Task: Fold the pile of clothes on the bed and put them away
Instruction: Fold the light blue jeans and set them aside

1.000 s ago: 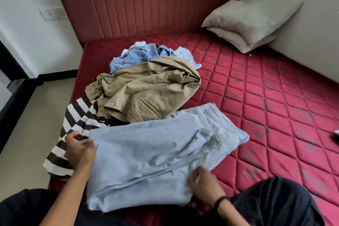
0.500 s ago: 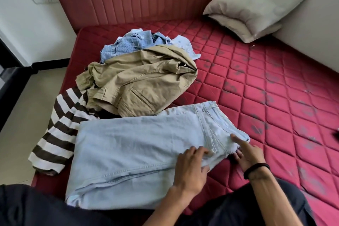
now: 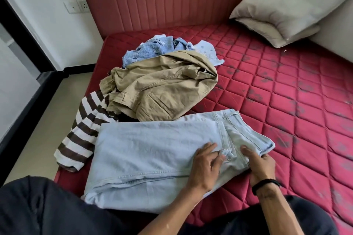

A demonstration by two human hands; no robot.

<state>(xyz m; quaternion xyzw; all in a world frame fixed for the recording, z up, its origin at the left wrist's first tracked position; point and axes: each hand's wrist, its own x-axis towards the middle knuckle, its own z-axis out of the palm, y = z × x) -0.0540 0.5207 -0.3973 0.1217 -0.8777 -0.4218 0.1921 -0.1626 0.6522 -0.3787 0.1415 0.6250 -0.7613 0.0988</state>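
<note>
1. The left hand (image 3: 205, 166) is laid on the pale blue jeans (image 3: 152, 154), fingers spread and slightly bent near the waistband; the cloth appears to be pressed flat there, not gripped.
2. The right hand (image 3: 260, 165) is set at the waistband edge, a fold of denim seemingly taken between thumb and fingers; the grip is partly hidden, so this is judged, not confirmed.
3. The jeans are spread flat on the bed (image 3: 286, 110) directly before the person, presumably so that the layers can be squared for a further fold.
4. The unfolded pile lies just beyond: a khaki jacket (image 3: 162, 89) on top, a striped garment (image 3: 82, 131) beside and partly beneath it, blue denim items (image 3: 150, 51) behind.
5. Two pillows (image 3: 282, 13) are stacked in the far corner, well apart from the work.
6. Nothing is yet put away.
</note>
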